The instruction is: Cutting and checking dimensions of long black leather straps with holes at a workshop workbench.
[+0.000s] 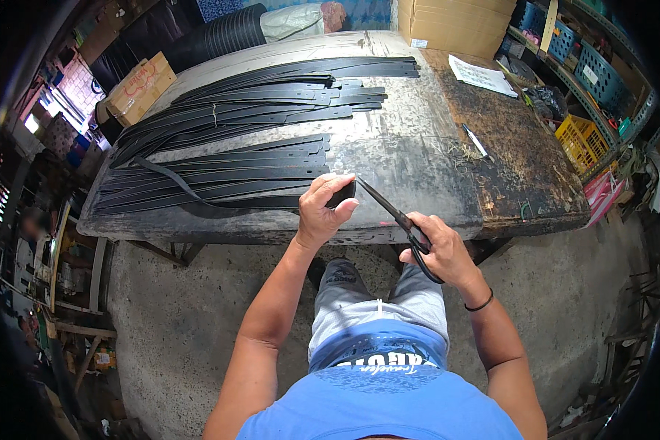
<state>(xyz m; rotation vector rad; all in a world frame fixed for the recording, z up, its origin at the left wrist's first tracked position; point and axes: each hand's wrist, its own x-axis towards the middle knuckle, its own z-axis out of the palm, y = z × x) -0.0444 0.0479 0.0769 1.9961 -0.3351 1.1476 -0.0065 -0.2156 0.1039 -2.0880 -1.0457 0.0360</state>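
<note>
A pile of flat black straps (pixel 220 178) lies on the table (pixel 411 139), to the left of the left hand and a bit past it. Its long way goes mostly side to side. A bigger bunch of black straps (pixel 271 97) lies farther off, past that pile.

One loose strap (pixel 170 174) bends down from the pile and goes right, into the left hand (pixel 320 213). That hand is pinching the strap near its end, with the thumb on one side and the fingers on the other. The short end pokes out on the hand's right side.

Next come the black scissors (pixel 394 211). They slant: the tip points up and left, right by the left fingertips and the strap end. I cannot tell if the tip touches the strap. The handles go down and right, into the right hand (pixel 444 246), which is curled around them. So the left hand is nearest the strap, and the right hand is off to the right, a scissors' length away.

Past the right hand, farther up, a pen (pixel 474 140) lies on the table.
</note>
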